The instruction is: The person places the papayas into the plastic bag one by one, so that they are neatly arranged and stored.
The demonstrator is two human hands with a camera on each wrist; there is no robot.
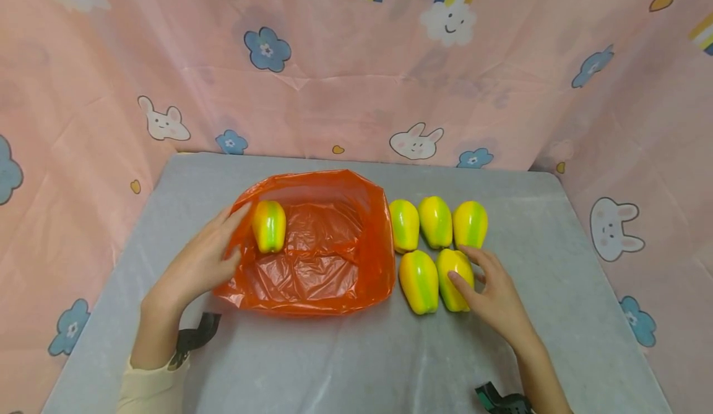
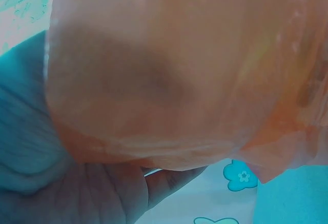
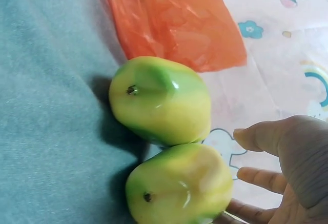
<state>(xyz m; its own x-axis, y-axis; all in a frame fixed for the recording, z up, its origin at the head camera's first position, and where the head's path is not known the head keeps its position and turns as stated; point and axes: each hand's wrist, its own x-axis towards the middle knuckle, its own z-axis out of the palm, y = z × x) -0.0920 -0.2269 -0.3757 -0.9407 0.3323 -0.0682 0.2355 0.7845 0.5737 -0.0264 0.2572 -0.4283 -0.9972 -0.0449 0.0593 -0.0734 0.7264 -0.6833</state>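
Observation:
An orange-red plastic bag (image 1: 317, 278) stands with its mouth wide on the grey table, one yellow-green papaya (image 1: 270, 227) inside at its left. My left hand (image 1: 203, 262) rests against the bag's left side, fingers extended at the rim; in the left wrist view the bag film (image 2: 169, 80) covers much of it. Right of the bag sit several papayas in two rows. Over the near right papaya (image 1: 453, 281) is my right hand (image 1: 496, 296), thumb and fingers spread around it. In the right wrist view that papaya (image 3: 179, 185) shows with fingertips at its edge.
Three papayas form the back row, the middle one (image 1: 436, 222) close to its neighbours. Another near papaya (image 1: 419, 282) sits between the bag and my right hand. A pink patterned cloth (image 1: 334, 104) hangs behind and beside the grey table (image 1: 345, 364).

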